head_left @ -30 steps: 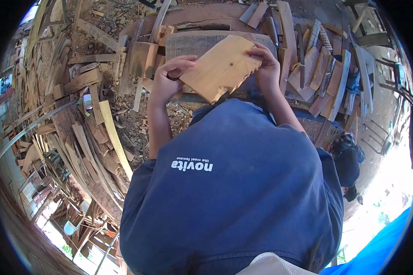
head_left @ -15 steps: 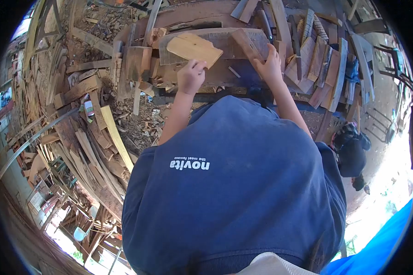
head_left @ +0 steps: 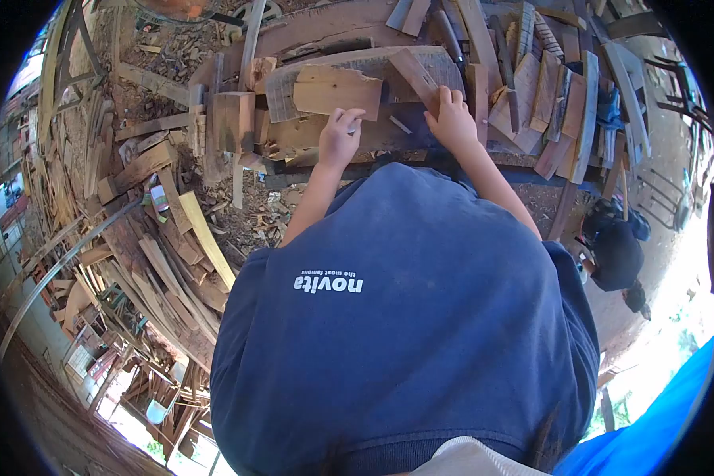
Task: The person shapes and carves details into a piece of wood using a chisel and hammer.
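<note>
Head view. The pale board point(head_left: 337, 89) is a short, flat offcut of light yellow wood. It has clean faces, a ragged break along its right end and a notched upper left corner. It lies flat on a weathered grey plank point(head_left: 289, 79) at the far side of the bench, among darker offcuts.

My left hand point(head_left: 339, 141) sits just below the board's lower edge. Its fingers point(head_left: 347, 119) are curled in with the tips drawn close together. I cannot tell whether they pinch something small or touch the board.

My right hand point(head_left: 452, 120) lies to the right, apart from the pale board. Its fingers point(head_left: 446, 97) are slightly spread and laid over the lower end of a dark slat point(head_left: 412, 73), which runs diagonally across the same plank.

Containers: one small labelled container point(head_left: 159, 197) stands among the scrap timber point(head_left: 166, 262) on the ground to the left. Its contents are not visible and its label is too small to read.

Writing: the blue shirt point(head_left: 404, 333) carries white lettering, upside down in this view, reading "novita" with "the most famous" beside it.

Another person point(head_left: 617, 255) in dark clothing is crouched at the right edge.
</note>
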The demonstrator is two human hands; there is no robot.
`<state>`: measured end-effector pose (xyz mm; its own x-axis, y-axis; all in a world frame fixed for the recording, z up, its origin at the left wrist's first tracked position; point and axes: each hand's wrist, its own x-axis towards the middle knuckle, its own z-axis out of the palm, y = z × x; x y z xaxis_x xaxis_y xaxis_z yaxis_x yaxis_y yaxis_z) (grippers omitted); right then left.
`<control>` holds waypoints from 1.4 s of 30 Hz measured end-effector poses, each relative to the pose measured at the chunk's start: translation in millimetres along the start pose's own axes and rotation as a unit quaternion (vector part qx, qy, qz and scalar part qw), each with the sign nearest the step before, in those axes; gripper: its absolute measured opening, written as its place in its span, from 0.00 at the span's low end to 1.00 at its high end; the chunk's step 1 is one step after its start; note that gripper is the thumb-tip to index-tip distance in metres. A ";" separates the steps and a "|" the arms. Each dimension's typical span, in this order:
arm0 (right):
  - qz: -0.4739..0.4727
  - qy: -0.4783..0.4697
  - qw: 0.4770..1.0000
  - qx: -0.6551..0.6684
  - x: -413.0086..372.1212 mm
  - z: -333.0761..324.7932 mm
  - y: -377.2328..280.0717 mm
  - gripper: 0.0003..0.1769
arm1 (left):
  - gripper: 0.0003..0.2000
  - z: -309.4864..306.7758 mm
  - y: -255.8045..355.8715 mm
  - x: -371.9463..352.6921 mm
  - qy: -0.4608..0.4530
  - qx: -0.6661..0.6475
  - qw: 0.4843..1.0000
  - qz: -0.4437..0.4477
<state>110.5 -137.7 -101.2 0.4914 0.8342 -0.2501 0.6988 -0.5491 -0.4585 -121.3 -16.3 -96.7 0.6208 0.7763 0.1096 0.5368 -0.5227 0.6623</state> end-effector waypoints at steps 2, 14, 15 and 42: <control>0.019 -0.010 1.000 0.005 2.5 3.1 -0.3 0.34 | 0.09 -15.5 9.5 2.8 0.016 -0.026 0.999 -0.009; 0.021 -0.029 0.999 -0.007 8.9 0.9 -4.9 0.36 | 0.16 -133.0 94.3 78.1 0.350 -0.238 0.899 0.111; 0.022 -0.028 0.999 -0.008 9.3 1.9 -4.5 0.36 | 0.16 -128.4 94.0 84.3 0.383 -0.218 0.882 0.167; 0.056 -0.062 0.996 -0.014 14.7 -2.6 -9.2 0.37 | 0.11 -68.3 60.4 109.4 0.390 -0.289 0.874 -0.036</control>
<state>112.6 -120.4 -98.4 0.5005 0.7668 -0.4020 0.6580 -0.6386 -0.3990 -60.0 61.1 6.0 -0.1021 0.9211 0.3757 0.0405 -0.3735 0.9268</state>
